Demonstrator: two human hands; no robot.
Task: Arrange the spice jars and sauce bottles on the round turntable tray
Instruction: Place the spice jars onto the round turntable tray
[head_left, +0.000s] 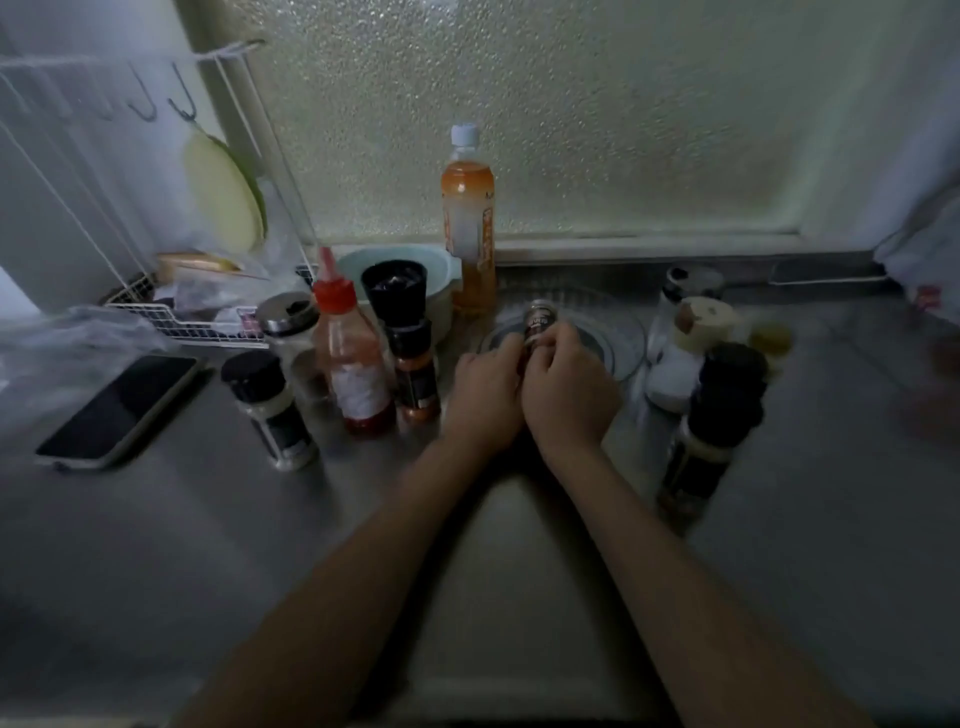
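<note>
Both hands, left hand and right hand, are closing their fingers around a small spice jar, holding it above the clear turntable tray; tilting forward, it is risking tipping over once released

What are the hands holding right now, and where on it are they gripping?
Both the left hand and the right hand grip one small dark spice jar by its lower half, over the clear turntable tray; its cap end stays uncovered.
</note>
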